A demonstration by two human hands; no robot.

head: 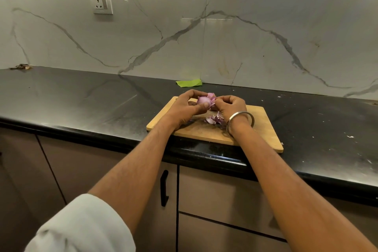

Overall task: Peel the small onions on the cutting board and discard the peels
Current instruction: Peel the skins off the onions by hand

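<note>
Over board (263, 129), both hands (190, 106) (232, 106) peel onion (203, 100).

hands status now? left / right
Left hand: holding the onion.
Right hand: pinching a peel still on that onion.

Both forearms are bare right up to the elbow area. The left arm has a pale grey-white fabric sleeve (81, 229) pushed up and bunched in soft folds near the elbow. The right wrist wears a plain round silver metal bangle (240, 121), smooth, no markings, sitting loose.
</note>
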